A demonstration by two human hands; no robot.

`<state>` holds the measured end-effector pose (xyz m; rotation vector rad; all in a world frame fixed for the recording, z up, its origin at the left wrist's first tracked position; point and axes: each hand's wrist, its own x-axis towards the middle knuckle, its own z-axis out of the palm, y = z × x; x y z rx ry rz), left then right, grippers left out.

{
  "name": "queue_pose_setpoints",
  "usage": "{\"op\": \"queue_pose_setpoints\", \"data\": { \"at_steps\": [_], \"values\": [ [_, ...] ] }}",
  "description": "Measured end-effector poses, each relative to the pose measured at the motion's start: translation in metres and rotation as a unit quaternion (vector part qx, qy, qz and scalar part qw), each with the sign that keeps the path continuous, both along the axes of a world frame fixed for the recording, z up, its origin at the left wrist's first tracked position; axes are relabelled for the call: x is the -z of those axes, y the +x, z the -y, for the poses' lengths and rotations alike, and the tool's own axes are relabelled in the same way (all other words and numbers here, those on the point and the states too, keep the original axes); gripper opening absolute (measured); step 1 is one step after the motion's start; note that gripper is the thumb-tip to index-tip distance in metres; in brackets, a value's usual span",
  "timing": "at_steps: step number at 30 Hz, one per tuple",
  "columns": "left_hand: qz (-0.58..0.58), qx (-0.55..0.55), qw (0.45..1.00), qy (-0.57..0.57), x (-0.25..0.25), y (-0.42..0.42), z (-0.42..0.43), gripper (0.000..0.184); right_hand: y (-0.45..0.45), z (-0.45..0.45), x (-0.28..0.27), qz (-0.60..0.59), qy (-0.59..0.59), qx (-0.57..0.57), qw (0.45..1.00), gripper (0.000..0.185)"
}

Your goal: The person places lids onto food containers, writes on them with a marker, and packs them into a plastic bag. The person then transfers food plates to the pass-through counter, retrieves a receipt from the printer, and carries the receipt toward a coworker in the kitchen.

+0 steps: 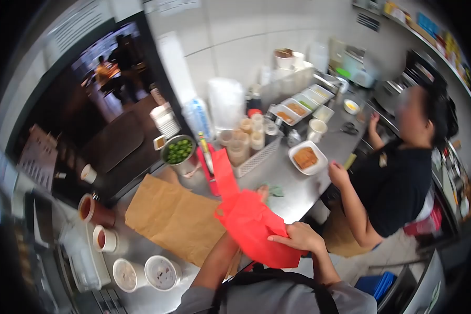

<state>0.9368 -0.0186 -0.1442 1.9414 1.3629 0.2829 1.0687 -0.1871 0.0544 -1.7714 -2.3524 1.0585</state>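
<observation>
Red bag: the red bag (256,225) is held up in front of the person's body, over the near edge of the table (304,198); it is soft and creased, with a strap-like piece standing up towards the wall.
Right hand: the right hand (302,238) is at the bag's near right side, thumb laid across the red material, seemingly pinching the edge against the fingers.
Left hand: the forearm runs behind the bag; a bit of the left hand (265,192) seems to show past its far side, but whether it is spread or gripping I cannot tell.
Bag handling: thin material like this probably folds in on itself, so a light, even pull from both sides, with the strap free, should hold its shape best.
Paper side: the brown paper (167,217) lies flat just left of the bag; elbows are best held off it.
Lidded tubs: two lidded tubs (163,272) (126,276) stand near the left forearm, so wide sweeps that way risk a knock.
Co-worker: another person (397,172) stands close on the right, beside a white bowl (307,158); compact movements suit.
</observation>
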Motion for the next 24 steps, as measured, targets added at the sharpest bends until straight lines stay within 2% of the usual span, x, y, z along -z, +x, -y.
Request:
{"op": "queue_pose_setpoints", "data": {
  "at_steps": [1, 4, 5, 6, 7, 9, 10, 11, 13, 15, 18, 22, 23, 24],
  "values": [
    [0.001, -0.011, 1.0, -0.017, -0.011, -0.003, -0.005, 0.029, -0.009, -0.002, 0.0, -0.025, 0.033, 0.016, 0.999, 0.069],
    [0.047, -0.061, 0.996, -0.038, -0.029, -0.023, -0.002, 0.033, -0.02, -0.022, 0.005, 0.026, 0.019, -0.07, 0.997, 0.063],
    [0.272, -0.062, 0.958, -0.073, -0.032, -0.03, 0.009, 0.037, -0.024, -0.027, -0.003, 0.019, 0.031, -0.095, 0.995, 0.056],
    [0.483, -0.054, 0.869, -0.097, -0.034, -0.039, 0.021, 0.042, -0.024, -0.034, 0.011, -0.044, 0.094, -0.117, 0.988, 0.052],
    [0.561, -0.063, 0.816, -0.125, -0.05, -0.056, 0.039, 0.044, -0.024, -0.043, 0.028, -0.11, 0.154, -0.137, 0.972, 0.047],
    [0.658, -0.094, 0.732, -0.15, -0.075, -0.1, 0.086, 0.047, -0.03, -0.062, 0.021, -0.134, 0.154, -0.177, 0.963, 0.041],
    [0.694, -0.116, 0.696, -0.147, -0.081, -0.127, 0.113, 0.049, -0.034, -0.068, 0.008, -0.119, 0.102, -0.199, 0.967, 0.039],
    [0.721, -0.137, 0.666, -0.135, -0.085, -0.154, 0.141, 0.052, -0.038, -0.072, -0.001, -0.102, 0.048, -0.22, 0.969, 0.037],
    [0.753, -0.183, 0.624, -0.099, -0.082, -0.198, 0.198, 0.056, -0.042, -0.083, -0.003, -0.095, 0.035, -0.268, 0.958, 0.033],
    [0.77, -0.219, 0.596, -0.068, -0.072, -0.227, 0.253, 0.06, -0.046, -0.093, 0.009, -0.207, 0.04, -0.31, 0.927, 0.031],
    [0.765, -0.241, 0.592, -0.078, -0.054, -0.232, 0.308, 0.067, -0.058, -0.101, 0.021, -0.2, 0.001, -0.303, 0.932, 0.037],
    [0.734, -0.237, 0.625, -0.124, -0.014, -0.217, 0.348, 0.076, -0.08, -0.101, 0.015, -0.193, -0.05, -0.295, 0.935, 0.04],
    [0.728, -0.209, 0.642, -0.118, -0.01, -0.218, 0.351, 0.079, -0.084, -0.097, 0.011, -0.148, -0.065, -0.279, 0.947, 0.042],
    [0.656, -0.078, 0.75, -0.008, -0.073, -0.209, 0.325, 0.06, -0.088, -0.092, 0.008, -0.103, -0.081, -0.261, 0.956, 0.043]
  ]
}}
